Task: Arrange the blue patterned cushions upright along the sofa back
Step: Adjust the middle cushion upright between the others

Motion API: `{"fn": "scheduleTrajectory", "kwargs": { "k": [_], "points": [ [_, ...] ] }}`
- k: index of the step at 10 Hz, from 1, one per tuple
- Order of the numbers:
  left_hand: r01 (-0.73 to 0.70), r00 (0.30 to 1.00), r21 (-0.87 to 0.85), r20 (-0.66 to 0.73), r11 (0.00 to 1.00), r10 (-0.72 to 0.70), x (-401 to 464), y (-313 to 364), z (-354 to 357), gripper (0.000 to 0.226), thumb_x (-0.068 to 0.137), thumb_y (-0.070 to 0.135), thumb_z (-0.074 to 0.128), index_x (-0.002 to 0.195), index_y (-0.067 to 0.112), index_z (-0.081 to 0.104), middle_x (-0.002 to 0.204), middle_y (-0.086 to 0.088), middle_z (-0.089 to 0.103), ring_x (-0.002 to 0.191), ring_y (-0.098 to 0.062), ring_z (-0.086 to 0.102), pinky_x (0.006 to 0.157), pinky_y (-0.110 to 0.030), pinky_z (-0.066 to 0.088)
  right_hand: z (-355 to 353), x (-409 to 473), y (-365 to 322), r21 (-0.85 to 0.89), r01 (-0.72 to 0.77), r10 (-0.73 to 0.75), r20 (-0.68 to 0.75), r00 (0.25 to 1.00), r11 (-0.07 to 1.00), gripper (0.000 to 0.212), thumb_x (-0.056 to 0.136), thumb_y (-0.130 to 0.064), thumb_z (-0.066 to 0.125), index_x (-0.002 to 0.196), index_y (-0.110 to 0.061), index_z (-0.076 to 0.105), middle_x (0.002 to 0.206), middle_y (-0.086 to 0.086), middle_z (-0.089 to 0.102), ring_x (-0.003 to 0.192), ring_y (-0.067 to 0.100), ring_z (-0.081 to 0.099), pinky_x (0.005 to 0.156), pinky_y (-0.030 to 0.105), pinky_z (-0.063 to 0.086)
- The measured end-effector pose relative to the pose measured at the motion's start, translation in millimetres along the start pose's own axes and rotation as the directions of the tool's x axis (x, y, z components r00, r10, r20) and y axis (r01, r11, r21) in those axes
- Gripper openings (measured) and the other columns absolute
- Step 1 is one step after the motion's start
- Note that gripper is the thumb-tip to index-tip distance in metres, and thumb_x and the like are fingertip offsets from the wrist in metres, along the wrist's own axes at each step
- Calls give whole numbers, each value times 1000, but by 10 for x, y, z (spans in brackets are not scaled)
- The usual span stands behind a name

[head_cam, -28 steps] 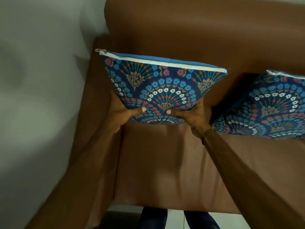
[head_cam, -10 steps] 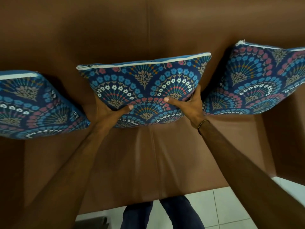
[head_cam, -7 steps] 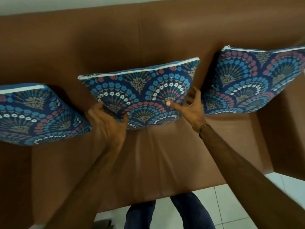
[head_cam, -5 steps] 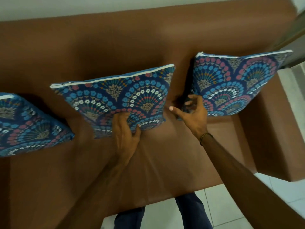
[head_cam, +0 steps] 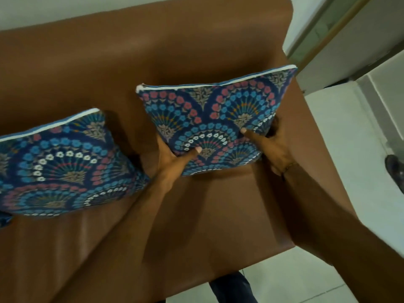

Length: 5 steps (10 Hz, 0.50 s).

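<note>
Currently the right-hand blue patterned cushion (head_cam: 215, 125) is held upright against the brown sofa back (head_cam: 131, 51), at the sofa's right end, its white-piped zip edge uppermost and its lower edge resting on the seat (head_cam: 196, 215). It is clamped from both sides: the left hand (head_cam: 172, 160) is wrapped around the lower left corner, thumb pressed on the patterned front, and the right hand (head_cam: 271, 147) is closed on the lower right corner, thumb laid across the front and fingers hidden behind. A thin bracelet (head_cam: 289, 166) is worn on the right wrist. To the left, apart from the held one, a second blue patterned cushion (head_cam: 59, 165) is leaned against the back, untouched, partly cut off by the frame edge. Beyond the sofa's right side, pale floor tiles (head_cam: 360, 149) are seen, and dark trouser legs (head_cam: 231, 287) below the seat's front edge.
</note>
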State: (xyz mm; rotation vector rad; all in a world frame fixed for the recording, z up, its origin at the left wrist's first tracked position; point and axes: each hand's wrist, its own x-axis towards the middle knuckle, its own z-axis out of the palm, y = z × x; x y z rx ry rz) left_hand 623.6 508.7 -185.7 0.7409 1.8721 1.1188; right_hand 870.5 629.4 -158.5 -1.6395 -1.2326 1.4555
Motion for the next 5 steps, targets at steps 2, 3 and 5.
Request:
{"fn": "scheduleTrajectory", "kwargs": {
  "k": [2,3,5],
  "points": [
    [68,997,-87,-24,994,-70,-74,1,359,95,80,27,91,157,25,35,152,6,55,133,-9,59,114,-34,50,-41,189,37,40,23,-24,17,1000,999,102,73,-25,97,157,-26,40,152,-2,58,136,20,60,108,51,55],
    [98,995,-114,22,989,-96,-5,-2,348,98,80,26,90,159,22,32,154,3,54,133,-10,59,115,-34,50,-58,196,100,12,15,-15,15,1000,1000,103,77,-23,95,161,-24,36,155,0,56,140,21,58,111,50,54],
    [24,998,-73,-62,997,-29,-141,293,-18,110,80,23,91,162,24,17,157,-7,51,133,1,59,111,-28,52,100,-125,-171,-98,24,-33,-89,996,995,98,78,-31,93,160,-25,39,148,1,62,134,22,62,110,49,54]
  ]
}}
